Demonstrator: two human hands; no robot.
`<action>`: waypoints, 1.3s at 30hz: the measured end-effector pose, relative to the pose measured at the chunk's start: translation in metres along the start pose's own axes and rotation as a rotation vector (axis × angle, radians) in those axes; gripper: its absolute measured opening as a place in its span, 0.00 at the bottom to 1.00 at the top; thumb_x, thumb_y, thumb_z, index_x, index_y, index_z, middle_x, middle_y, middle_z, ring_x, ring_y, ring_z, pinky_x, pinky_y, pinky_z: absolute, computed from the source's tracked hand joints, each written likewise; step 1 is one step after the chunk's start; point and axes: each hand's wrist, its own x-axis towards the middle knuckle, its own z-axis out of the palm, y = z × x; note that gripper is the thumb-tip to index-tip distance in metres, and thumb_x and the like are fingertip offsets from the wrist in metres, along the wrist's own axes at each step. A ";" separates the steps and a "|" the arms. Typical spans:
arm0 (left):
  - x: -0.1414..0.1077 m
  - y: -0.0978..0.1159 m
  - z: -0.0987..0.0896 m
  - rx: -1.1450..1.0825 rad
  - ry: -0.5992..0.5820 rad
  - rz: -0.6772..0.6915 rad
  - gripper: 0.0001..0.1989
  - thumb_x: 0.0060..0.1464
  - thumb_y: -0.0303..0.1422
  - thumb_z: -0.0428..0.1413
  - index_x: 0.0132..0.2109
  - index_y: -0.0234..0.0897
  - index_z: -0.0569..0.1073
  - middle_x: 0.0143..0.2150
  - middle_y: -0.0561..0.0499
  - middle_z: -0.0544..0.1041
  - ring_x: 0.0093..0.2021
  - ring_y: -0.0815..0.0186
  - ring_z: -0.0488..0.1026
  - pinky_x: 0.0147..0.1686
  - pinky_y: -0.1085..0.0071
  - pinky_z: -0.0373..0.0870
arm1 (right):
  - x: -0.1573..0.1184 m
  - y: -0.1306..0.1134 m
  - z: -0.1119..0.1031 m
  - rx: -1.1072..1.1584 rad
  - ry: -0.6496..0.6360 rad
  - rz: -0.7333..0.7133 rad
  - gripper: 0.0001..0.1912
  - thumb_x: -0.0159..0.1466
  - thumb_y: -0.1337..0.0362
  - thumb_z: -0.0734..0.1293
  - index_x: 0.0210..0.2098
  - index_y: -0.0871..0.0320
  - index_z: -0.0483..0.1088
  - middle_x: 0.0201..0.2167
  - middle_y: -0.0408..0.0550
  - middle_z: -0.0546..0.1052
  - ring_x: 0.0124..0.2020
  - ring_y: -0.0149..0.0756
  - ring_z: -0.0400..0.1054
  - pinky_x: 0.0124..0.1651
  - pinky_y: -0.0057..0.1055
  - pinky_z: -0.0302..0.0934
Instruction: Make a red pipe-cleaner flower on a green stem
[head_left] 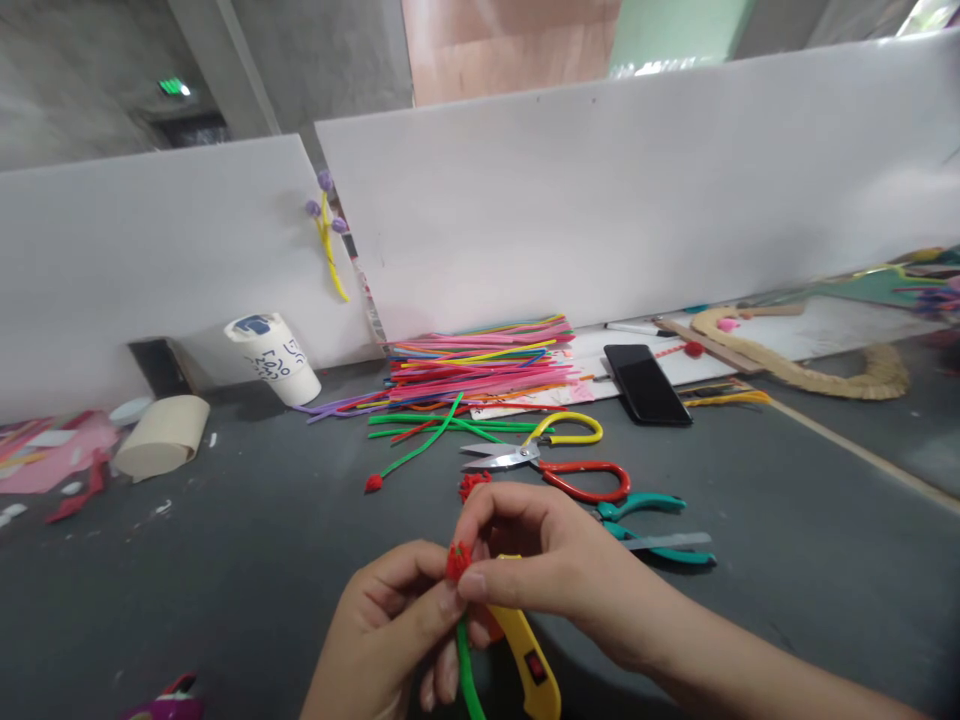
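Between my two hands is a pipe-cleaner flower with a red head [457, 562] and a green stem [469, 672]. My left hand [397, 615] closes around it just below the head. The thumb and forefinger of my right hand [544, 550] pinch the red head from the other side. Under my hands lies a yellow glue gun [529, 655], partly covered by them. A red fuzzy piece [475, 485] lies just beyond my right fingers. Farther out, scissors [525, 455] with one yellow and one red handle lie with their blades apart.
Teal pliers [652, 530] lie right of my right hand. Beyond are a pile of coloured pipe cleaners [480, 370], a green stem with a red tip [420, 450], a black phone [646, 385] and a white paper cup [274, 358]. White panels [600, 200] stand behind.
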 end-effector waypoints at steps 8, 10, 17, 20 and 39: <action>-0.001 0.001 0.002 -0.029 0.034 0.092 0.16 0.28 0.43 0.73 0.21 0.38 0.81 0.19 0.57 0.74 0.12 0.84 0.59 0.14 0.86 0.50 | -0.008 -0.012 0.005 -0.196 0.033 -0.221 0.10 0.50 0.70 0.73 0.31 0.59 0.71 0.29 0.40 0.70 0.33 0.30 0.64 0.38 0.27 0.60; 0.000 -0.001 -0.001 -0.031 0.004 0.109 0.14 0.29 0.42 0.73 0.24 0.41 0.83 0.22 0.55 0.76 0.14 0.82 0.59 0.14 0.84 0.51 | -0.009 -0.013 0.004 -0.234 0.011 -0.262 0.07 0.51 0.71 0.73 0.30 0.59 0.73 0.30 0.40 0.69 0.34 0.29 0.64 0.39 0.26 0.59; 0.007 -0.008 -0.010 -0.011 -0.185 0.134 0.11 0.32 0.42 0.72 0.24 0.42 0.83 0.25 0.53 0.76 0.18 0.78 0.59 0.14 0.81 0.48 | -0.010 -0.008 0.004 -0.224 -0.004 -0.280 0.07 0.50 0.73 0.74 0.26 0.59 0.72 0.29 0.38 0.68 0.31 0.27 0.63 0.35 0.23 0.58; 0.009 -0.009 -0.011 0.003 -0.199 0.130 0.12 0.31 0.42 0.72 0.23 0.41 0.83 0.25 0.52 0.76 0.19 0.77 0.60 0.14 0.80 0.47 | -0.011 -0.008 0.005 -0.237 -0.017 -0.257 0.08 0.49 0.72 0.74 0.24 0.59 0.71 0.28 0.37 0.67 0.31 0.27 0.62 0.34 0.24 0.57; 0.002 -0.004 -0.005 -0.016 -0.096 0.203 0.10 0.33 0.41 0.72 0.22 0.42 0.82 0.23 0.53 0.76 0.19 0.76 0.61 0.15 0.80 0.49 | -0.015 -0.016 0.007 -0.229 -0.021 -0.161 0.15 0.46 0.75 0.73 0.31 0.58 0.70 0.30 0.37 0.69 0.33 0.29 0.64 0.37 0.24 0.59</action>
